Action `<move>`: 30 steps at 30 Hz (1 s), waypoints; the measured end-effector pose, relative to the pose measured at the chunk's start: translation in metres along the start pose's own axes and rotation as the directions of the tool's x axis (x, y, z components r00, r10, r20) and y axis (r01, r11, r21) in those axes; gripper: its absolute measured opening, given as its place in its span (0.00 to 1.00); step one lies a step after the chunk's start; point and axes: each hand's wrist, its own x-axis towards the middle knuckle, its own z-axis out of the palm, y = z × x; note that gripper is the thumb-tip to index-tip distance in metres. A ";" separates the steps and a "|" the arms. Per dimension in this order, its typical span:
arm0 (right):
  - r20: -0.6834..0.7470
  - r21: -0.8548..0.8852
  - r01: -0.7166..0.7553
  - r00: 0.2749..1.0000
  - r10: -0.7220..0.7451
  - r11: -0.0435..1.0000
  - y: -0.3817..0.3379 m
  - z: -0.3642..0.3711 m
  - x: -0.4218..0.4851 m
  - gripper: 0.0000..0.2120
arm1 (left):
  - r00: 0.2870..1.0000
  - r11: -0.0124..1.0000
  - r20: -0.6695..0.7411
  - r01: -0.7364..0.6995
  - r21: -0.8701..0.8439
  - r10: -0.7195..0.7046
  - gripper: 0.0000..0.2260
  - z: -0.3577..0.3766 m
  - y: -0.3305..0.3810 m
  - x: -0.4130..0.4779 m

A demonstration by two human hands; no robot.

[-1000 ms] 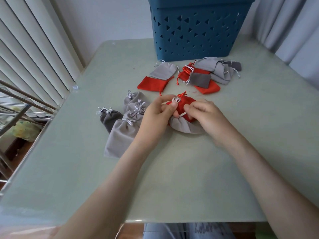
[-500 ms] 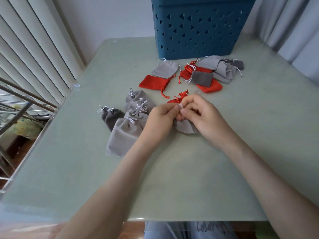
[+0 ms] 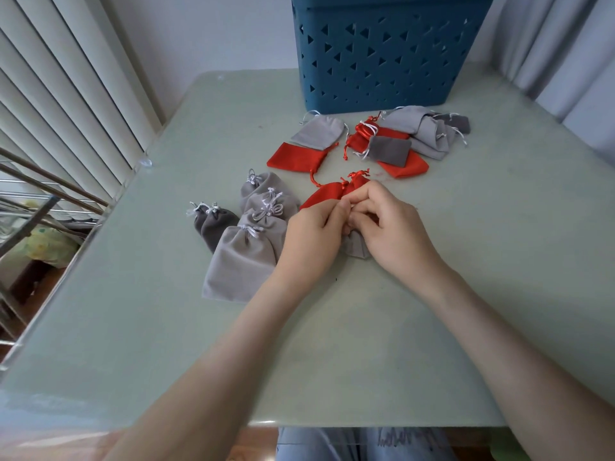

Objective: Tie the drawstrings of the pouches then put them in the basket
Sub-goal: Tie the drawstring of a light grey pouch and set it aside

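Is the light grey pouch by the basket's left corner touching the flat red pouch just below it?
Touching. The head view shows the light grey pouch lying partly over the flat red pouch, with no gap between them.

Nothing clear enough to read. Just a few dark, scribbly letters on the pale blue cloth below the near edge of the table, too blurry to make out.
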 end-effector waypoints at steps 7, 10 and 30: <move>-0.139 -0.116 0.070 0.987 -0.086 0.991 0.001 0.003 -0.001 0.04 | 0.993 0.982 0.012 0.118 -0.146 -0.117 0.18 0.000 0.000 0.003; -0.174 -0.199 0.143 0.968 -0.179 0.969 0.002 0.003 0.000 0.03 | 0.992 0.980 0.024 0.124 -0.153 -0.121 0.17 0.001 0.000 0.003; 0.320 0.524 -0.409 0.907 0.273 0.747 -0.005 -0.011 0.008 0.07 | 0.998 0.851 0.013 0.065 -0.521 -0.068 0.08 -0.006 0.004 0.003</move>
